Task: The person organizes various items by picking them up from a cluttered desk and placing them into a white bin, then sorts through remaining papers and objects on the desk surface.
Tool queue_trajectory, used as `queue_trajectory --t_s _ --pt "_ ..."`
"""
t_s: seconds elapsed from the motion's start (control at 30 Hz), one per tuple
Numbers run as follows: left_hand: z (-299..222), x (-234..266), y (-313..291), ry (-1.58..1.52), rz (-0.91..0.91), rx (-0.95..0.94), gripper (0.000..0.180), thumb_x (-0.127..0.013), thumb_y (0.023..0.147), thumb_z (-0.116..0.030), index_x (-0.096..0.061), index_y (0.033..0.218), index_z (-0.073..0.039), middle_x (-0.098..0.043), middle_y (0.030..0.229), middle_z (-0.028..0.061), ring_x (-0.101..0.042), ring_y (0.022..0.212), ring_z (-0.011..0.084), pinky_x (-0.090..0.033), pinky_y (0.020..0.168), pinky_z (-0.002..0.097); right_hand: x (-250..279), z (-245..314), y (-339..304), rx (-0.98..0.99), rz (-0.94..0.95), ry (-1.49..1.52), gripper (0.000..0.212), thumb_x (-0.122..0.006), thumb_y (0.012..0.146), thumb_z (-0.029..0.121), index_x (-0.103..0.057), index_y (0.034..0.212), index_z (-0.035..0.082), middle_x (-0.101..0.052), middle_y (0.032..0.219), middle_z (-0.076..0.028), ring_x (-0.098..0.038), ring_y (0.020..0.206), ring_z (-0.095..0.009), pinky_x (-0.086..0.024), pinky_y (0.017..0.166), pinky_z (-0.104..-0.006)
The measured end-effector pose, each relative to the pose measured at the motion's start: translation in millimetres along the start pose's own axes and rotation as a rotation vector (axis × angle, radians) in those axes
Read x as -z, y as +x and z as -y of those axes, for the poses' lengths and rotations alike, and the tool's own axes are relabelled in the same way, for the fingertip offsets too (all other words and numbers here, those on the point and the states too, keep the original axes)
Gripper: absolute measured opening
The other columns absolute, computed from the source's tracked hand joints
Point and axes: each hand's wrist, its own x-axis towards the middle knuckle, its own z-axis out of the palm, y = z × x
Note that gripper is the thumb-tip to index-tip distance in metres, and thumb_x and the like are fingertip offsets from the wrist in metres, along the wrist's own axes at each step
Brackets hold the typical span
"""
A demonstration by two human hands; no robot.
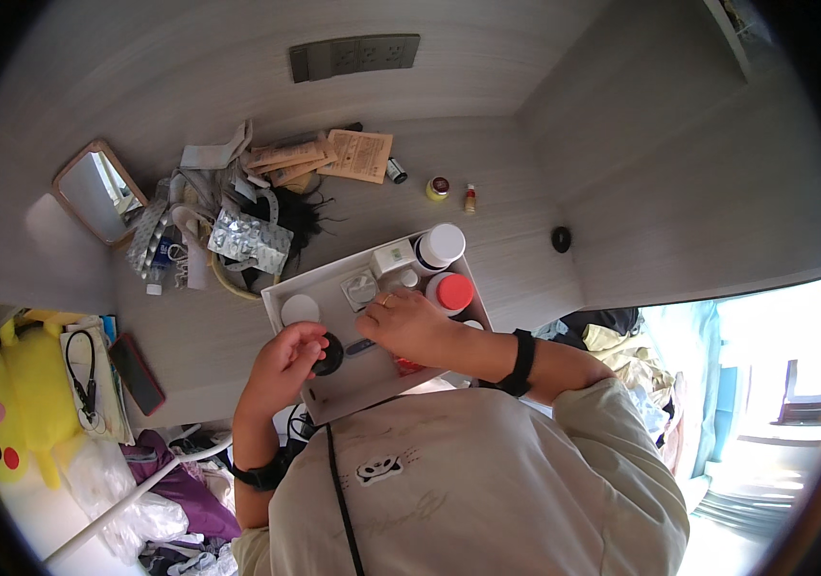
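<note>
A shallow white box (pixel 281 288) stands tilted across the desk's front edge, close to my body. My left hand (pixel 287 363) hovers over its left side with the fingers curled together. Beside those fingertips is a round black object (pixel 333 354); whether they grip it is unclear. My right hand (pixel 410 326) reaches into the middle of the box, fingers bent down and closed, their tips partly hidden. Near them are a clear-and-white small pack (pixel 360 287) and a small white box (pixel 392 257). A white-capped bottle (pixel 442 246) and a red-capped bottle (pixel 452 292) stand on the right.
Behind the box lie blister packs (pixel 249 240), paper sachets (pixel 357 156) and a dark hair bundle (pixel 303 219). A mirror (pixel 100 192) leans at the left. Small jars (pixel 438 188) stand farther back. A phone (pixel 137 374) and a yellow plush toy (pixel 17 403) are at the left edge.
</note>
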Motion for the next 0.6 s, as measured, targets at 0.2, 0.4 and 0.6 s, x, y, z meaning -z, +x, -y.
queue_trajectory --t_s 0.2,0.4,0.6 --pt "1 0 0 -0.005 -0.012 -0.014 0.023 -0.050 0.095 -0.016 -0.053 0.116 -0.007 -0.060 0.102 0.0017 -0.058 0.087 0.0083 -0.047 0.065 0.0214 -15 0 -4 -0.002 0.026 -0.100 0.021 -0.060 0.071 0.016 -0.059 0.089 0.007 -0.061 0.088 -0.003 -0.059 0.091 -0.020 -0.046 0.081 -0.0340" --pt "4 0 1 -0.034 -0.029 0.002 0.023 -0.049 0.095 -0.015 -0.053 0.117 -0.007 -0.061 0.102 0.0022 -0.058 0.085 0.0084 -0.047 0.064 0.0216 43 -7 -7 -0.066 -0.295 0.221 0.020 -0.066 0.073 0.014 -0.061 0.091 0.008 -0.060 0.086 -0.005 -0.059 0.078 -0.025 -0.049 0.067 -0.0345" --pt "4 0 -1 -0.058 -0.097 0.019 0.023 -0.050 0.096 -0.017 -0.054 0.115 -0.007 -0.062 0.099 0.0020 -0.059 0.082 0.0075 -0.047 0.062 0.0205 89 -102 -29 -0.525 -0.613 0.273 0.029 -0.063 0.077 0.004 -0.060 0.106 0.005 -0.062 0.094 -0.014 -0.061 0.086 -0.033 -0.050 0.070 -0.0408"
